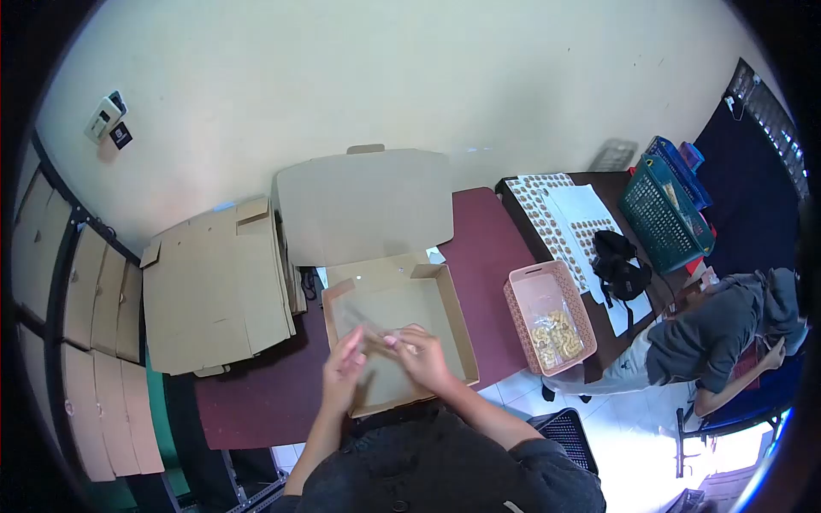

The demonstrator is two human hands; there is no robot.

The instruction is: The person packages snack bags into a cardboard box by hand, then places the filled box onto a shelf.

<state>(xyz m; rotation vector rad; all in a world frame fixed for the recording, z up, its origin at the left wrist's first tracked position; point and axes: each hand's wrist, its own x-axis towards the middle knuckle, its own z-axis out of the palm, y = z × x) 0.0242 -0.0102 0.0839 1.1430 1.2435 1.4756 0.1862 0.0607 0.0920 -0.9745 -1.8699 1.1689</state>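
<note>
Over an open cardboard box (466, 350), both hands are close together at a thin, see-through plastic bag (353, 318). My left hand (344, 363) has its fingers closed at the bag's lower left side. From the right, my right hand (422, 357) pinches the bag's other edge between thumb and fingers. The bag looks flat, and its exact outline is hard to make out against the brown cardboard. Behind the hands, the box lid (368, 209) stands raised against the wall.
Flattened cardboard boxes (209, 295) are stacked left on the maroon table (487, 231). At right, a pink basket (522, 321) holds bagged curved snacks (556, 335). Beyond are sticker sheets (547, 209), a black bag (620, 269), a green basket (663, 218) and a seated person (710, 329).
</note>
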